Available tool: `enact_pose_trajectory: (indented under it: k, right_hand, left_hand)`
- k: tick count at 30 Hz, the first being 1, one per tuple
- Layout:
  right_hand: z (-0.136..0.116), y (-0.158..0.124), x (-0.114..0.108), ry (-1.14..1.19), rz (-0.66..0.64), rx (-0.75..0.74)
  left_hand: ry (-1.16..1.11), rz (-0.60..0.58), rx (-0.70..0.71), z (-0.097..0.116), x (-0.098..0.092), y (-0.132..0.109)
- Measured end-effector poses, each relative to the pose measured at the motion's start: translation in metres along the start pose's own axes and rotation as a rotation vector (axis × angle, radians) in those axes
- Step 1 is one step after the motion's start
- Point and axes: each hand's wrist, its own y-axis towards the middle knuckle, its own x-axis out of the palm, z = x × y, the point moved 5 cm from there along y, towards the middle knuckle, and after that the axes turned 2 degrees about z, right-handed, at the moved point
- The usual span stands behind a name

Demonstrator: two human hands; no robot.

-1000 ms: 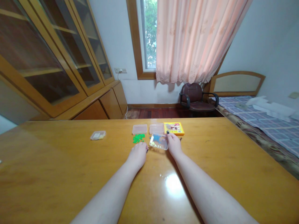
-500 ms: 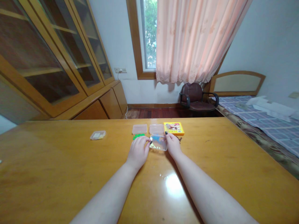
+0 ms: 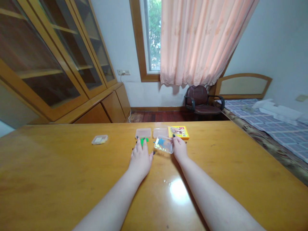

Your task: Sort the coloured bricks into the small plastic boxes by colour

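My left hand lies flat with its fingers spread over a small pile of green pieces on the wooden table. My right hand grips the right side of a clear plastic box with blue and yellow pieces inside, tilted up off the table. Two shallow clear trays and a yellow box lie just beyond my hands.
Another small clear box sits on the table to the left. Glass-fronted wooden cabinets stand at the left, a dark office chair under the curtain, and a bed at the right.
My left hand left the clear box, moved left and forward, and now rests spread over the green pieces. My right hand still holds the clear box, tilted up a little.
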Motion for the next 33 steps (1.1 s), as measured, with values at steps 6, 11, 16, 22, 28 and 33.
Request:
enact_pose_trajectory:
  k: [6, 11, 16, 22, 28, 33]
  right_hand:
    - [0.005, 0.001, 0.001, 0.004, 0.004, 0.020]
    - [0.006, 0.000, 0.003, 0.032, -0.024, 0.015]
    - [0.007, 0.000, 0.005, 0.070, -0.034, 0.034]
    - [0.009, 0.003, 0.004, 0.029, -0.011, 0.002]
    - [0.013, 0.003, 0.005, 0.031, -0.021, 0.010]
    - [0.017, 0.003, 0.006, 0.071, -0.027, 0.028]
  left_hand:
    - [-0.010, -0.459, 0.110, 0.013, 0.039, -0.023]
    - [-0.039, -0.411, 0.197, 0.018, 0.044, -0.017]
    - [-0.151, -0.258, 0.312, 0.018, 0.037, -0.001]
    - [-0.185, -0.177, 0.263, 0.014, 0.029, 0.010]
    - [-0.207, -0.120, 0.240, 0.006, 0.030, 0.016]
    - [-0.245, -0.115, 0.232, 0.000, 0.035, 0.022]
